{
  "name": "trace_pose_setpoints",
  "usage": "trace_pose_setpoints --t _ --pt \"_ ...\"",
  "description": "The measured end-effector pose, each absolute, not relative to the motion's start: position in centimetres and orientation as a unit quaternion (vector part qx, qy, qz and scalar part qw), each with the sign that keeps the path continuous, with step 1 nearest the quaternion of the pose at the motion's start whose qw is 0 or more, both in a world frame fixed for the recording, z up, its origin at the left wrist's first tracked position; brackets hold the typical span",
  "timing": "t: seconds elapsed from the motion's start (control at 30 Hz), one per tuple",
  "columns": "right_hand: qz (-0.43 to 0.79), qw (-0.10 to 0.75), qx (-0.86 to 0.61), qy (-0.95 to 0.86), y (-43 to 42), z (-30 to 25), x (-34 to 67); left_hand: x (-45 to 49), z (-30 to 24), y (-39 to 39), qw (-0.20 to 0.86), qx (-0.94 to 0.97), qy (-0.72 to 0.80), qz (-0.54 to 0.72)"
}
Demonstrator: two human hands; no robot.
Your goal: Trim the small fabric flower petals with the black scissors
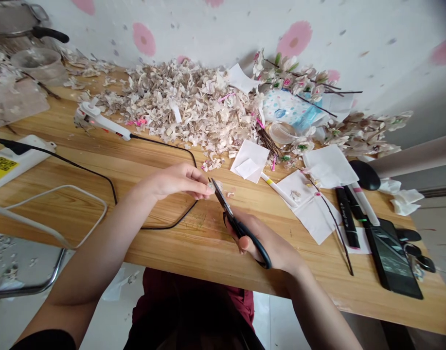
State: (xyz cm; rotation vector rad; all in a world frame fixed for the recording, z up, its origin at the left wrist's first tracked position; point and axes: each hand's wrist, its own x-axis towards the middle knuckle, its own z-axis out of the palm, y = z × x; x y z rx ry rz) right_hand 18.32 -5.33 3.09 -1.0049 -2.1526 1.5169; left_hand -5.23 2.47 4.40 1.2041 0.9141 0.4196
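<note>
Black-handled scissors (244,227) are in my right hand (268,238), fingers through the loops and the blades pointing up and left. My left hand (182,182) pinches a small pale scrap (216,186), likely paper, right at the blade tips. How far the blades are apart is hard to see, though the tips look slightly parted. Tiny cut bits (230,194) lie on the wooden table (179,248) beside the blades. Behind my hands spreads a large heap of pale petal-like scraps (193,102).
A white glue gun (102,121) lies left, its black cord looping under my left hand. White paper squares (250,160), a dark twig (332,218), black markers (347,216) and a phone (392,260) are on the right. Flowering branches (303,80) stand by the wall; a power strip (18,158) is far left.
</note>
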Motion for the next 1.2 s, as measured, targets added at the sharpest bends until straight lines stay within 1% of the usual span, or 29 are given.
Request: trace_pose_setpoints --t 0.43,0.63,0.7,0.83,0.87,0.93,1.0,1.1,1.2 --pt "0.568 0.129 -0.342 -0.737 -5.1 3.0 18.5 -6.0 3.9 2.9 0.71 0.584 0.374 0.124" --pt "0.569 0.114 -0.379 -0.721 -4.9 3.0 18.5 -6.4 3.6 3.3 0.714 0.576 0.388 0.088" --pt "0.593 0.146 -0.384 -0.693 -5.0 2.6 18.4 -6.4 3.6 3.3 0.715 0.572 0.391 0.094" --pt "0.6 0.305 -0.431 -0.601 -5.0 1.8 17.5 -5.3 3.6 2.6 0.69 0.599 0.397 0.086" --pt "0.599 0.33 -0.447 -0.576 -4.9 1.6 17.2 -4.8 3.5 2.3 0.677 0.613 0.4 0.078" --pt "0.607 0.345 -0.469 -0.54 -4.8 1.5 16.6 -3.9 3.3 1.6 0.654 0.639 0.401 0.062" --pt "0.621 0.337 -0.47 -0.529 -4.6 1.4 16.1 -3.0 3.0 1.0 0.648 0.653 0.387 0.054" --pt "0.626 0.325 -0.459 -0.54 -4.4 1.4 15.9 -2.4 2.7 0.5 0.657 0.658 0.364 0.05" --pt "0.622 0.333 -0.456 -0.542 -4.3 1.5 16.1 -2.3 2.7 0.5 0.672 0.648 0.352 0.066"
